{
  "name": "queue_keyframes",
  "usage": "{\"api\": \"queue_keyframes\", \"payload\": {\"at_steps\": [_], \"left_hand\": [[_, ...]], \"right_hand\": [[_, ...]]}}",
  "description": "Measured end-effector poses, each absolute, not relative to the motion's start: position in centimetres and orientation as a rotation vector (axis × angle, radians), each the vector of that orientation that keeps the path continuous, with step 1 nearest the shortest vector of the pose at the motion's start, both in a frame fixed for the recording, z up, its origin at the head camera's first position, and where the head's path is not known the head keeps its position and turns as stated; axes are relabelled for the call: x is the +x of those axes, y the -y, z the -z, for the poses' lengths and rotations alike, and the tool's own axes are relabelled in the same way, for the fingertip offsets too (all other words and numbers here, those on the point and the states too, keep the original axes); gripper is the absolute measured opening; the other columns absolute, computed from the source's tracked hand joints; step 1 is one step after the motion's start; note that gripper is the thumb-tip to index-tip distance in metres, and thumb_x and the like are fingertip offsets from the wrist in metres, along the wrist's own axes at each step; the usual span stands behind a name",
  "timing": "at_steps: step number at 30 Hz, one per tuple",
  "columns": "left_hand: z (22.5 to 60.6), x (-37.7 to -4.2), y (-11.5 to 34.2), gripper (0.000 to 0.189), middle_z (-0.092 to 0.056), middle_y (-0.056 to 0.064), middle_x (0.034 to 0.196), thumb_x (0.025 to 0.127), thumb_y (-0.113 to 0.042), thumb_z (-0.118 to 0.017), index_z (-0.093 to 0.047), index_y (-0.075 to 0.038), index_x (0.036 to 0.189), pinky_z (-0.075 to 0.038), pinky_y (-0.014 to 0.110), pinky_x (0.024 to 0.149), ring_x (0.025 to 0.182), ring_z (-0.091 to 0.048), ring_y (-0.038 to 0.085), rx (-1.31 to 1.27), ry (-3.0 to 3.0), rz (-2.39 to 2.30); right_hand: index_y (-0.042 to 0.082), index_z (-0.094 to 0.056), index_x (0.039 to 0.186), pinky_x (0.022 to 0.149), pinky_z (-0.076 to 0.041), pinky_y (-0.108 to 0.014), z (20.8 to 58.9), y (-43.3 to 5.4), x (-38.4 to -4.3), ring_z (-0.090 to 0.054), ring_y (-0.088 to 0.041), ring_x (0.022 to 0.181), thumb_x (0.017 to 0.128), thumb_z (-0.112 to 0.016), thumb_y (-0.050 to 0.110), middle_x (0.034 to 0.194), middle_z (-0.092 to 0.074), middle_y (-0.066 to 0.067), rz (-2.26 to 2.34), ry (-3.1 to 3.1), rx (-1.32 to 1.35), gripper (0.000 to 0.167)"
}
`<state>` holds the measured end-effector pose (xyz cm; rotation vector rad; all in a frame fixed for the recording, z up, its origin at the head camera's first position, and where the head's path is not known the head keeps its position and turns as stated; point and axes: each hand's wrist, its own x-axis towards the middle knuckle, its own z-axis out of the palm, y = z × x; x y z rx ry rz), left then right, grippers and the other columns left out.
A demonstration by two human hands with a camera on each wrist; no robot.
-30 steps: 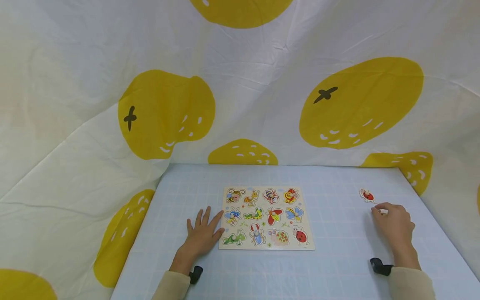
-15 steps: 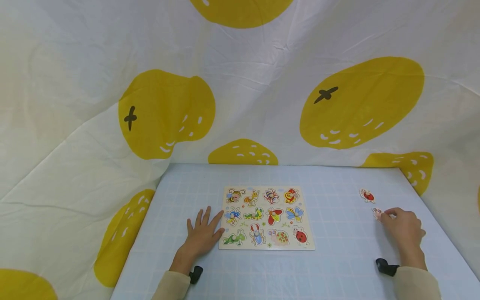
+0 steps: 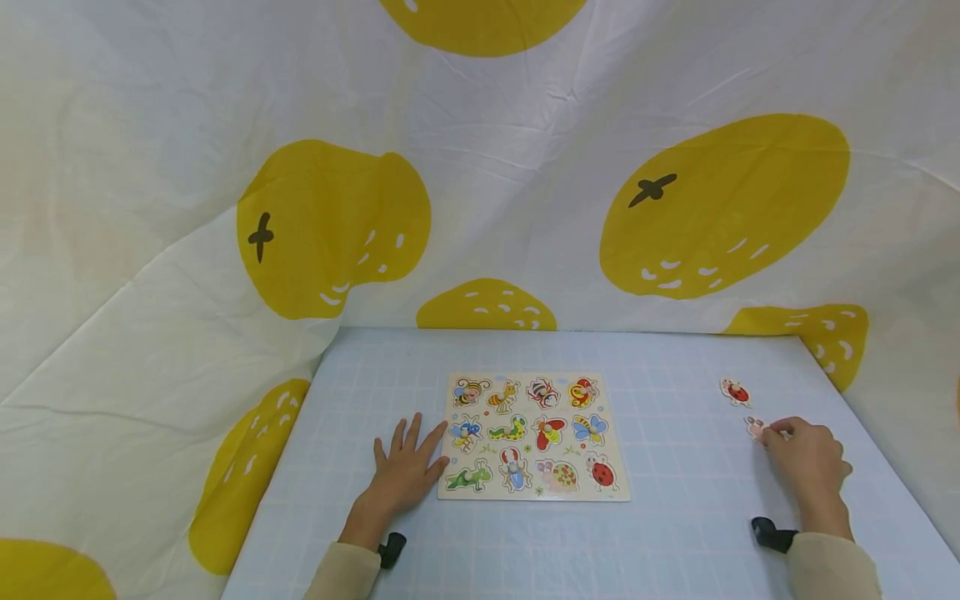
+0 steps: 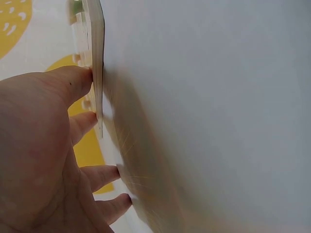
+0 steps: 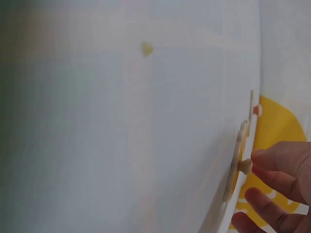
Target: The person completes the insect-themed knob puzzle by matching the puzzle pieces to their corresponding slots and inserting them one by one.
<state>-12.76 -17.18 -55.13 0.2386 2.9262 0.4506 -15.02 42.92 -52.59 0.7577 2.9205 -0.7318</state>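
Observation:
A pale wooden knob puzzle board (image 3: 528, 492) with several insect pieces lies flat on the table. Beside its left edge rests my left hand (image 3: 401, 471), fingers spread straight. In the left wrist view its thumb and a finger touch the edge of the puzzle board (image 4: 98, 58). At the right, my right hand (image 3: 806, 458) has thumb and forefinger at the knob of a small pink puzzle piece (image 3: 754, 427), pinching it. The wooden knob (image 5: 245, 166) shows at the fingertips in the right wrist view. My fingers cover part of that piece's picture.
A red ladybug puzzle piece (image 3: 736, 392) lies just behind the pink one, close to it. The light blue checked table (image 3: 480, 550) ends at the back against a hanging white cloth (image 3: 510, 200) with large yellow fruit prints.
My right hand has shifted a little right and towards me, and the pink puzzle piece now shows beyond the fingertips. My left hand and the board have kept still.

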Motion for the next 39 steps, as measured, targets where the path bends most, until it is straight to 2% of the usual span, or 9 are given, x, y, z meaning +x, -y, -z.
{"api": "queue_keyframes", "payload": {"at_steps": [18, 39], "left_hand": [[54.94, -12.56, 17.11, 0.06, -0.018, 0.021, 0.163, 0.102, -0.047, -0.054, -0.038, -0.026, 0.156, -0.003, 0.078, 0.106, 0.148, -0.008, 0.047, 0.238, -2.931, -0.47], [54.92, -12.62, 17.16, 0.061, -0.017, 0.021, 0.164, 0.102, -0.047, -0.053, -0.037, -0.026, 0.156, -0.003, 0.078, 0.106, 0.149, -0.007, 0.046, 0.239, -2.924, -0.473]], "right_hand": [[-0.012, -0.058, 0.117, 0.086, -0.03, -0.069, 53.32, -43.34, -15.38, -0.038, -0.056, 0.104, 0.098, -0.061, 0.022, 0.11, -0.05, -0.037, 0.712, -2.838, 0.836, 0.039], [-0.012, -0.062, 0.112, 0.082, -0.03, -0.071, 53.34, -42.42, -15.67, -0.04, -0.056, 0.101, 0.096, -0.063, 0.021, 0.107, -0.051, -0.036, 0.66, -2.921, 0.732, 0.037]]}}
